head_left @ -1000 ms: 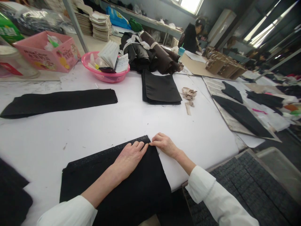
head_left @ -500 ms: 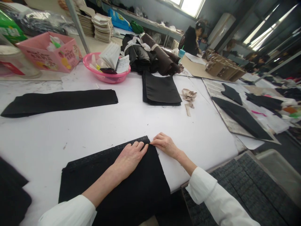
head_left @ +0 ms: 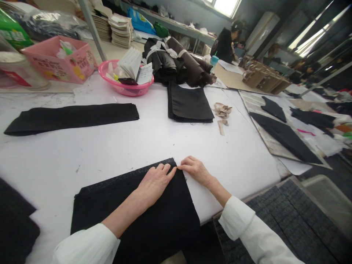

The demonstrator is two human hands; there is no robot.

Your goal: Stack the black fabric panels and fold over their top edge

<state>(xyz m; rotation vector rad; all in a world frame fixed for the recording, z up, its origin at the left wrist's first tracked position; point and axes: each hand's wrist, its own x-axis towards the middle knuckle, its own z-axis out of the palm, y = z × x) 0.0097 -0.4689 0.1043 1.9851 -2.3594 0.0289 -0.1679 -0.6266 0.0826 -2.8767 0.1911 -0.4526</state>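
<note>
A black fabric piece (head_left: 162, 216) lies on the white tabletop, its front part hanging over the near edge. A darker, speckled strip runs along its far edge. My left hand (head_left: 154, 179) rests on the cloth near the far right corner, fingers stretched out and pressing down, index finger reaching the right edge. At that same edge my right hand (head_left: 194, 170) is closed in a pinch on the fabric, its fingertips meeting my left index finger. What lies between the pinching fingertips is mostly hidden.
Behind lie a long black strip (head_left: 74, 118), a stack of black panels (head_left: 191, 104) and beige ribbon scraps (head_left: 222, 112). A pink basin (head_left: 129, 89) stands farther back. More dark cloth (head_left: 16, 223) is at the left, and a grey plastic bin (head_left: 327, 201) at the right.
The view has shifted slightly. Both hands stay at the same corner of the black fabric, with hardly any visible movement.
</note>
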